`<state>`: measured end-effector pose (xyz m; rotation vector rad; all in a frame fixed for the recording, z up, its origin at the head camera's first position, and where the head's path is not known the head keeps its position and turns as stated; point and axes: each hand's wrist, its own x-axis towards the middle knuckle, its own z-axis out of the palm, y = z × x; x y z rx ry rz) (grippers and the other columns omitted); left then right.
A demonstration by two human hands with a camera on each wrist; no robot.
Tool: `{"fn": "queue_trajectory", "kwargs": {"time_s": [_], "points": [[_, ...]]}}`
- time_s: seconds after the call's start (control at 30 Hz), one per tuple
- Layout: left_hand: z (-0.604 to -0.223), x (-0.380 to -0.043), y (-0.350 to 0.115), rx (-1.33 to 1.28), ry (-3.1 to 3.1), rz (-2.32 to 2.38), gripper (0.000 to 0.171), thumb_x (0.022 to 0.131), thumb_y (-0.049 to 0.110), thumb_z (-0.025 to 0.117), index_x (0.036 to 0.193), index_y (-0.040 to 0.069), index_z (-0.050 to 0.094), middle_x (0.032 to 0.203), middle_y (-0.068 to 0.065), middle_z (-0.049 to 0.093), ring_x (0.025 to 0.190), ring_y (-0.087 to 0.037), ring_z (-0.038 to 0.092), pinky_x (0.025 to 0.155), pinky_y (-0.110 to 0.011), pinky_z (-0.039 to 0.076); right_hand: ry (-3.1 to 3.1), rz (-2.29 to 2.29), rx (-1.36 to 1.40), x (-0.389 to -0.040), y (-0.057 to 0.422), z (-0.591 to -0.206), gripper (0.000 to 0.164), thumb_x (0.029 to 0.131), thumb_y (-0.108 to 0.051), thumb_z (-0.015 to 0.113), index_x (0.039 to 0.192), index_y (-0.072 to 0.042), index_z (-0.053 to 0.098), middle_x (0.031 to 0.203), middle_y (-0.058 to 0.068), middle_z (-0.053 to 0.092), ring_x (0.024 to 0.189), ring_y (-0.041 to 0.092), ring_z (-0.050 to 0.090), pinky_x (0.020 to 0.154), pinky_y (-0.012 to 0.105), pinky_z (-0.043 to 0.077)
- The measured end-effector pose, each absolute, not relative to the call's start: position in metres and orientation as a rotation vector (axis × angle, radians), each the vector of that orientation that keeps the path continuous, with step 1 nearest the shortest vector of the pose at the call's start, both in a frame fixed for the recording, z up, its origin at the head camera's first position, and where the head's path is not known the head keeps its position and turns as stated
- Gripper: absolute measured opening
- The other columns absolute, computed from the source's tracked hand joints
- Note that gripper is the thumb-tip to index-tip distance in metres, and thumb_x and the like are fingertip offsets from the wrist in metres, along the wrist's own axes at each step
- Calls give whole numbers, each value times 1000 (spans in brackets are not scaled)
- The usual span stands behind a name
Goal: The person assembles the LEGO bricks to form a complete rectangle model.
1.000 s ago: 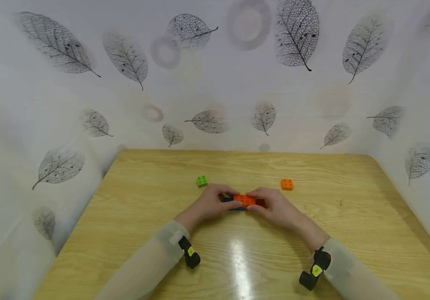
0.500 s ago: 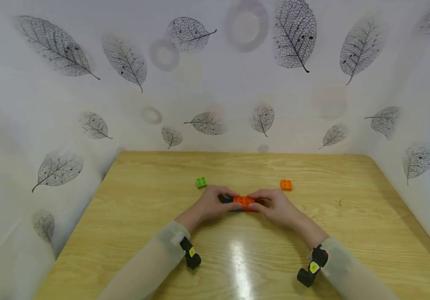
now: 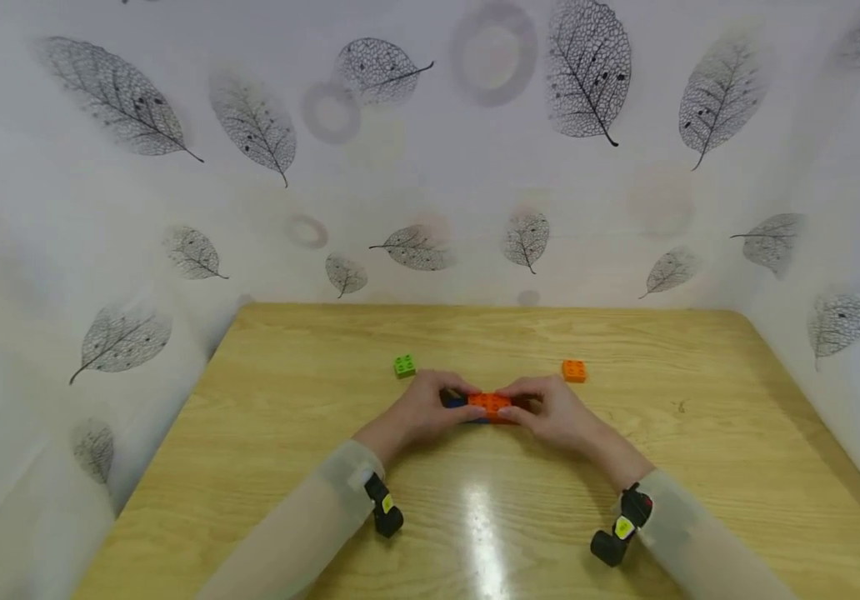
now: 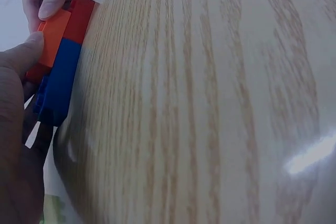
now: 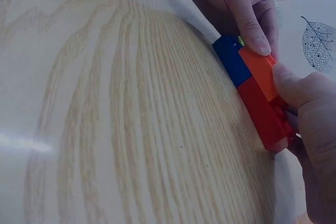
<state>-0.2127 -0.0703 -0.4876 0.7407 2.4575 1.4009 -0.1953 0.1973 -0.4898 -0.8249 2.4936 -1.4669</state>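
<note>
An orange eight-stud-style brick (image 3: 488, 403) lies across the tops of a blue brick (image 4: 63, 77) and a red brick (image 5: 260, 111), which stand end to end on the table. My left hand (image 3: 428, 407) pinches the left end of the orange brick between thumb and fingers, above the blue brick. From the other side my right hand (image 3: 556, 414) pinches its right end, above the red brick. Both thumbs are on the near side, their tips close together. The fingers behind the bricks are partly hidden.
On the wooden table (image 3: 287, 450), a small green brick (image 3: 404, 366) lies beyond my left hand. A small orange four-stud brick (image 3: 574, 371) lies beyond my right hand. Leaf-patterned cloth (image 3: 430, 183) hangs behind the table and along its sides.
The red brick's near face now shows below the orange brick, where the right fingers and blue brick showed before. The right fingers have shifted slightly; both hands keep their grip.
</note>
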Motion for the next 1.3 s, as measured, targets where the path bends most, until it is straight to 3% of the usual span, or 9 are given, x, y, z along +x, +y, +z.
{"fn": "queue_trajectory", "kwargs": {"time_s": [0.3, 0.87, 1.3], "points": [[-488, -212, -70, 734, 2464, 1383, 27, 95, 38, 83, 117, 23, 82, 106, 13, 75, 103, -10, 67, 97, -36, 54, 2523, -1388, -851, -196, 198, -485, 22, 101, -16, 76, 123, -14, 79, 114, -3, 75, 104, 18, 69, 96, 45, 57], [-489, -210, -68, 777, 2502, 1374, 28, 96, 36, 82, 119, 20, 81, 108, 13, 75, 107, -9, 67, 100, -36, 52, 2494, -1358, -783, -195, 200, -479, 26, 101, -23, 76, 126, -17, 77, 121, -4, 74, 114, 16, 67, 102, 41, 54], [-488, -209, -68, 765, 2521, 1354, 28, 96, 34, 82, 119, 19, 80, 109, 12, 75, 108, -9, 67, 102, -36, 51, 2504, -1327, -834, -196, 200, -472, 25, 101, -23, 77, 125, -14, 78, 121, -2, 74, 116, 19, 68, 104, 49, 53]]}}
